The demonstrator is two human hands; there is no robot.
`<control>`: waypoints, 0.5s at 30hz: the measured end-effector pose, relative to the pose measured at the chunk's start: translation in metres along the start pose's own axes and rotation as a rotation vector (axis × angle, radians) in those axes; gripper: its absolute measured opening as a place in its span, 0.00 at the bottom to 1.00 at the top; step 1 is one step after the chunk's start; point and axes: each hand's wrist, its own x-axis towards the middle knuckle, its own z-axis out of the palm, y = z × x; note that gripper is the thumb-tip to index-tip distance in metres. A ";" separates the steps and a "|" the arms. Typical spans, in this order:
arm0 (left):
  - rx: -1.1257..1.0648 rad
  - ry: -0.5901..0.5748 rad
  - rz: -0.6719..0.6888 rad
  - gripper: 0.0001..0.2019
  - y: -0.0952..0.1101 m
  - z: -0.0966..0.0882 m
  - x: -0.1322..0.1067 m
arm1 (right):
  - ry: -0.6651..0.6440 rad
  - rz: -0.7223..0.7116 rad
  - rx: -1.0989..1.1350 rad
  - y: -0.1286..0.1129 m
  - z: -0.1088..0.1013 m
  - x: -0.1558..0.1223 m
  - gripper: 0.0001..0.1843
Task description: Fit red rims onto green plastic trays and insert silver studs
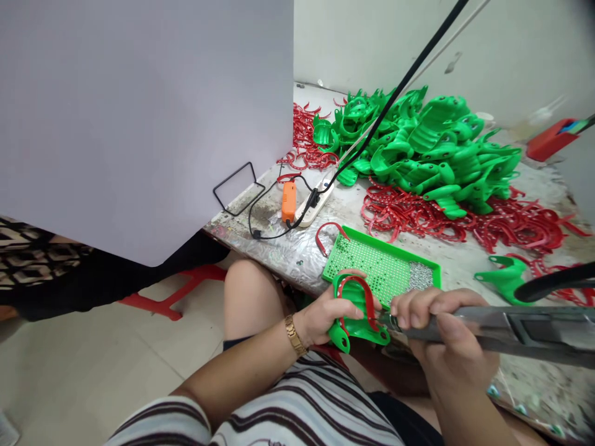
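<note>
My left hand [322,314] grips a green curved plastic part [356,329] with a red toothed strip [370,301] set inside it. A gold-coloured watch or bracelet circles that wrist. Wrapped round the front of a grey electric screwdriver [504,328] is my right hand [449,331]. The screwdriver lies nearly level, its tip pointing left at the end of the red strip; whether a screw sits there is too small to tell. Just beyond both hands stands a green perforated tray [376,267] with many small silver screws [421,275] in its right end.
A heap of green plastic parts [432,136] and piles of red strips [418,214] cover the back of the table. An orange adapter [289,201] and a white power strip [315,203] lie left, with cables. A grey panel [139,124] blocks the left side.
</note>
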 end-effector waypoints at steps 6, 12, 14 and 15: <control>0.004 0.027 -0.011 0.34 0.002 0.003 0.000 | -0.024 0.012 0.023 0.002 0.000 0.000 0.07; 0.008 0.001 -0.030 0.32 0.003 0.002 0.003 | -0.071 0.034 0.071 0.002 -0.007 0.004 0.11; 0.026 -0.012 -0.031 0.32 0.004 0.003 0.004 | -0.073 0.049 0.105 0.004 -0.011 0.007 0.14; 0.050 -0.004 -0.018 0.32 0.005 0.005 0.005 | -0.052 0.051 0.114 0.005 -0.012 0.009 0.15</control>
